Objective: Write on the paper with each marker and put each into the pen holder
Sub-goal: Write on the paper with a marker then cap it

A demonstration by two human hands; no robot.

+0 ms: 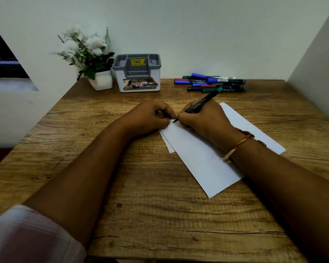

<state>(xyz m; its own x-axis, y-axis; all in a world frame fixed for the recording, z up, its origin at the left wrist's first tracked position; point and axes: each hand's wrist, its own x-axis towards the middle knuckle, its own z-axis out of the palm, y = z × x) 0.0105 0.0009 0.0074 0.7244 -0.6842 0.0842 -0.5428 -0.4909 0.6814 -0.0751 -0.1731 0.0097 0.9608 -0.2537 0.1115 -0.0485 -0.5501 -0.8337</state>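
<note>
Head view: the right hand (203, 120) pinches a black, green-ended marker (201, 102) low on its barrel, tip touching the top-left corner of the white paper (198, 160) on the wooden tabletop (141, 186). The left hand (150, 118), fingers curled, rests at that corner; whether it holds anything cannot be told. Light, stiff and smooth, the marker looks best gripped mid-barrel for the grey pen holder (139, 73) behind.

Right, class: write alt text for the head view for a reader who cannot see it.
A right hand writes on white paper with a green-ended black marker on a wooden table; the left hand rests at the paper's edge. Behind: a pen holder, loose markers and a potted white-flowered plant.
</note>
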